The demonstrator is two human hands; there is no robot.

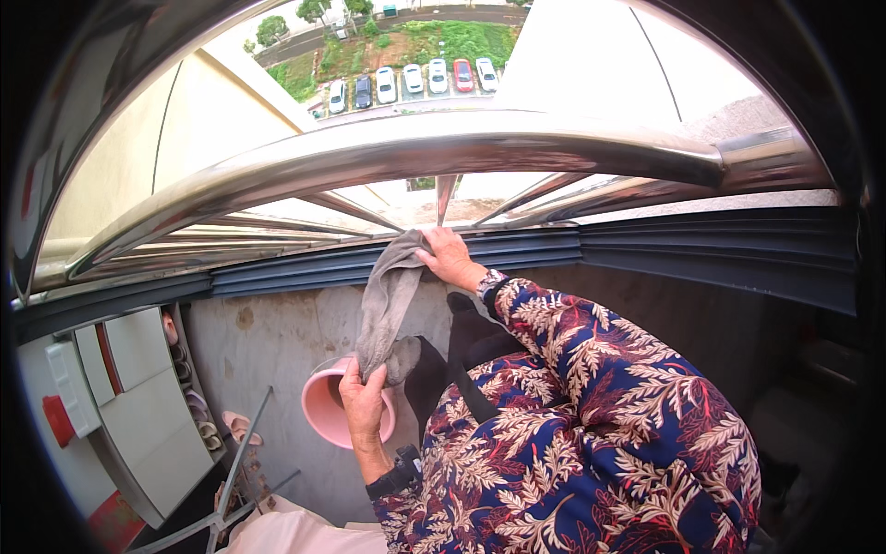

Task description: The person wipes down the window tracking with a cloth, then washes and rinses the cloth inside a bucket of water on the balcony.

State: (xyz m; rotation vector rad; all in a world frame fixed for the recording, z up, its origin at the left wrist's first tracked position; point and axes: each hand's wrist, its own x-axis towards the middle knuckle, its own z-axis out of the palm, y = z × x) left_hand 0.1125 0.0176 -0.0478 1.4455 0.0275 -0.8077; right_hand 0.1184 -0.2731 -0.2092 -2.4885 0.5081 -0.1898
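A damp-looking grey cloth (389, 298) is stretched between my two hands. My right hand (451, 256) grips its upper end at the dark blue window track. Lower down, my left hand (363, 401) pinches the other end, where part of the cloth hangs in a bunch. Beneath and beside my left hand, a pink plastic bucket (324, 424) stands on the grey floor; its inside is partly hidden by my hand and the cloth. The dark blue window track (297, 269) runs along the foot of the metal railing.
A stainless steel railing (443, 145) curves across the front, with parked cars (437, 76) far below outside. At the left stand a white cabinet (149, 415), shoes on a rack and pink slippers (240, 426). A metal rack frame (242, 457) and pale fabric (297, 530) are at the lower left.
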